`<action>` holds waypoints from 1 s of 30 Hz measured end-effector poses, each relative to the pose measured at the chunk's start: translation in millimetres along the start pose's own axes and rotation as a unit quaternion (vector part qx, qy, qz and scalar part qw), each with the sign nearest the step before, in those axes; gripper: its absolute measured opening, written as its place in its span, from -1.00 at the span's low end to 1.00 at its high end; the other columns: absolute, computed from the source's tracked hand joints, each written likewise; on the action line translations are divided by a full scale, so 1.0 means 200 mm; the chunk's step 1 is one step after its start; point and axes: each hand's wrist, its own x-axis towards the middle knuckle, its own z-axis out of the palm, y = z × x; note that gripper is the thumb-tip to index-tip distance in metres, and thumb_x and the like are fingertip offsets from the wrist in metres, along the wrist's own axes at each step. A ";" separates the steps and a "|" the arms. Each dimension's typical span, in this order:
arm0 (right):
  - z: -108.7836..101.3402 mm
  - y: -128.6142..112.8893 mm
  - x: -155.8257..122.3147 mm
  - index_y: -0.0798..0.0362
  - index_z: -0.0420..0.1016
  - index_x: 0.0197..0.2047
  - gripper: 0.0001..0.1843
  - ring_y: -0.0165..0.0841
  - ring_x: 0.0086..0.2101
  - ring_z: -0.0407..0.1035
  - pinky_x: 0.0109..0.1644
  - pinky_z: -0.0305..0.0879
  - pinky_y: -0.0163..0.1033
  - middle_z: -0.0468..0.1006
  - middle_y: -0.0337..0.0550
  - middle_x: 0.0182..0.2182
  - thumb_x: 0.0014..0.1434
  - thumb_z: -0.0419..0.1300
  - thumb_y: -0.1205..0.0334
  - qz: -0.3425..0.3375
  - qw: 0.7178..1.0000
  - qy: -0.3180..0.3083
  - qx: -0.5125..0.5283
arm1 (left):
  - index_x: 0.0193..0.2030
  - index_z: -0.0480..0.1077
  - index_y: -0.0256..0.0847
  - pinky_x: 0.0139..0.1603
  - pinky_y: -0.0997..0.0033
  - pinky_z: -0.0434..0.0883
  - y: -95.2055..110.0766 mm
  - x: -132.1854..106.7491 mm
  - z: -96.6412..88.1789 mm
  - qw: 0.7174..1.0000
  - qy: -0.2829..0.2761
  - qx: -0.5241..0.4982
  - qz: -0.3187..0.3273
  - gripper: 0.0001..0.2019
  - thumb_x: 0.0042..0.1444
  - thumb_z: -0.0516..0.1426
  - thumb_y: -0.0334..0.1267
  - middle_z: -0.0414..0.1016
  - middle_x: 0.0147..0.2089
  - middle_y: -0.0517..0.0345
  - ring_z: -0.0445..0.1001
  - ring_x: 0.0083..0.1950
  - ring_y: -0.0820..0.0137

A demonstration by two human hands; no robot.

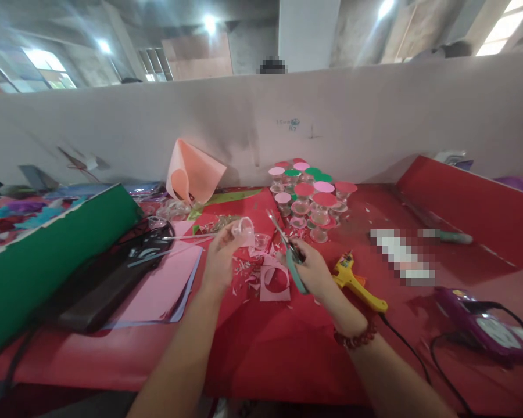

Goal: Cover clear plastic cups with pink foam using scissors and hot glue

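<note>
My left hand [219, 258] is closed on a small clear plastic cup [244, 227], raised above the red table. In my right hand [312, 268] is a pair of scissors [293, 259] with green handles, its blades pointing up and toward the cup. Beneath and between the hands lies a pink paper square [273, 293] with a round hole cut in it, among pink paper scraps. Another clear cup [260, 241] sits just beyond my left hand. Behind the scissors stand several clear cup pieces topped with red, pink and green paper discs [325, 199].
A yellow glue gun [353, 283] lies right of my right hand, its cord trailing forward. Pink paper sheets [154, 290] and a black case [100, 284] are at left by a green panel [56, 255]. A purple device [483, 328] with cords sits at right. A white partition [244, 116] rises behind.
</note>
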 end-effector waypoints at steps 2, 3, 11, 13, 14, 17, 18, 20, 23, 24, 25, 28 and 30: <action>0.00 -0.02 -0.02 0.01 0.48 -0.04 -0.60 -0.32 -0.38 0.37 -0.26 0.28 -0.26 0.51 -0.19 -0.36 0.05 0.22 0.07 -0.030 0.994 0.023 -0.104 | -0.06 0.48 -0.13 -0.03 0.34 0.40 0.01 0.00 0.00 0.995 -0.037 -0.078 -0.047 -0.66 -0.03 0.31 -0.24 0.51 -0.05 0.12 0.47 -0.18 0.41; 0.01 -0.03 -0.03 -0.01 0.48 0.01 -0.57 -0.28 -0.32 0.41 -0.20 0.30 -0.23 0.54 -0.14 -0.27 0.05 0.22 0.09 -0.047 0.987 0.042 -0.151 | -0.05 0.47 -0.12 -0.10 0.36 0.42 0.02 0.00 0.00 0.992 -0.046 -0.101 -0.056 -0.66 -0.02 0.30 -0.24 0.52 -0.08 0.14 0.47 -0.26 0.46; 0.04 -0.02 -0.06 -0.06 0.48 0.10 -0.54 -0.17 -0.12 0.46 -0.07 0.35 -0.16 0.57 -0.06 -0.05 0.10 0.20 0.18 -0.093 0.952 0.052 -0.286 | -0.07 0.46 -0.18 -0.21 0.51 0.44 0.05 -0.03 0.02 0.989 -0.060 -0.132 -0.043 -0.56 -0.16 0.36 -0.41 0.53 -0.15 0.17 0.48 -0.31 0.52; 0.03 -0.02 -0.05 -0.07 0.48 0.11 -0.54 -0.17 -0.13 0.47 -0.09 0.35 -0.17 0.58 -0.07 -0.07 0.11 0.21 0.13 -0.086 0.952 0.051 -0.289 | -0.09 0.47 -0.20 -0.27 0.57 0.42 0.04 -0.03 0.03 0.989 -0.063 -0.125 -0.045 -0.56 -0.18 0.36 -0.46 0.52 -0.19 0.18 0.47 -0.32 0.55; 0.02 -0.01 -0.05 -0.08 0.48 0.11 -0.53 -0.17 -0.13 0.47 -0.09 0.35 -0.18 0.58 -0.07 -0.08 0.12 0.22 0.11 -0.081 0.952 0.053 -0.289 | -0.10 0.47 -0.21 -0.31 0.59 0.40 0.03 -0.03 0.04 0.988 -0.071 -0.123 -0.054 -0.58 -0.18 0.36 -0.45 0.52 -0.21 0.18 0.45 -0.35 0.56; 0.00 -0.01 -0.04 -0.11 0.46 0.14 -0.51 -0.17 -0.13 0.47 -0.11 0.34 -0.19 0.59 -0.08 -0.10 0.11 0.23 0.08 -0.057 0.956 0.058 -0.282 | -0.13 0.49 -0.26 -0.39 0.60 0.37 0.01 -0.03 0.05 0.985 -0.094 -0.116 -0.082 -0.64 -0.14 0.34 -0.41 0.50 -0.24 0.17 0.37 -0.45 0.61; 0.00 -0.01 -0.03 -0.12 0.46 0.14 -0.51 -0.18 -0.13 0.47 -0.11 0.34 -0.20 0.60 -0.08 -0.11 0.11 0.23 0.09 -0.051 0.958 0.058 -0.277 | -0.13 0.50 -0.26 -0.39 0.60 0.37 0.01 -0.03 0.05 0.985 -0.097 -0.114 -0.086 -0.65 -0.13 0.34 -0.39 0.50 -0.25 0.18 0.36 -0.46 0.62; 0.00 -0.01 -0.03 -0.12 0.48 0.12 -0.53 -0.19 -0.15 0.48 -0.11 0.33 -0.21 0.60 -0.09 -0.13 0.12 0.23 0.11 -0.053 0.961 0.049 -0.268 | -0.12 0.51 -0.25 -0.38 0.59 0.37 0.00 -0.03 0.05 0.986 -0.090 -0.116 -0.080 -0.65 -0.12 0.34 -0.38 0.49 -0.25 0.20 0.35 -0.47 0.63; 0.02 -0.01 -0.04 -0.11 0.52 0.07 -0.57 -0.22 -0.20 0.48 -0.13 0.32 -0.23 0.61 -0.10 -0.17 0.11 0.23 0.06 -0.063 0.965 0.026 -0.253 | -0.14 0.51 -0.23 -0.37 0.60 0.37 0.00 -0.03 0.04 0.988 -0.066 -0.122 -0.063 -0.66 -0.14 0.34 -0.38 0.48 -0.27 0.24 0.35 -0.46 0.64; 0.02 -0.01 -0.04 -0.12 0.52 0.07 -0.57 -0.22 -0.21 0.49 -0.15 0.31 -0.23 0.61 -0.11 -0.18 0.11 0.23 0.05 -0.062 0.966 0.021 -0.251 | -0.16 0.52 -0.24 -0.37 0.61 0.37 0.00 -0.02 0.04 0.989 -0.061 -0.121 -0.060 -0.68 -0.14 0.34 -0.39 0.47 -0.27 0.24 0.35 -0.45 0.64; 0.02 -0.01 -0.04 -0.12 0.51 0.08 -0.56 -0.22 -0.22 0.49 -0.16 0.31 -0.23 0.61 -0.12 -0.18 0.11 0.23 0.03 -0.056 0.966 0.021 -0.252 | -0.18 0.51 -0.25 -0.37 0.61 0.36 0.00 -0.02 0.04 0.989 -0.060 -0.117 -0.060 -0.69 -0.14 0.34 -0.39 0.47 -0.28 0.23 0.35 -0.44 0.63; 0.00 -0.01 -0.03 -0.14 0.49 0.11 -0.51 -0.19 -0.21 0.48 -0.20 0.29 -0.22 0.60 -0.12 -0.17 0.10 0.23 -0.01 -0.033 0.963 0.040 -0.264 | -0.22 0.50 -0.28 -0.41 0.61 0.34 0.00 -0.02 0.04 0.989 -0.073 -0.103 -0.075 -0.72 -0.14 0.34 -0.37 0.49 -0.27 0.17 0.35 -0.44 0.61; -0.01 -0.02 -0.03 -0.14 0.49 0.12 -0.49 -0.18 -0.22 0.48 -0.23 0.28 -0.22 0.59 -0.11 -0.18 0.09 0.23 -0.04 -0.025 0.961 0.050 -0.271 | -0.21 0.50 -0.29 -0.43 0.60 0.33 0.00 -0.02 0.04 0.988 -0.076 -0.103 -0.086 -0.71 -0.13 0.34 -0.36 0.49 -0.27 0.16 0.35 -0.46 0.61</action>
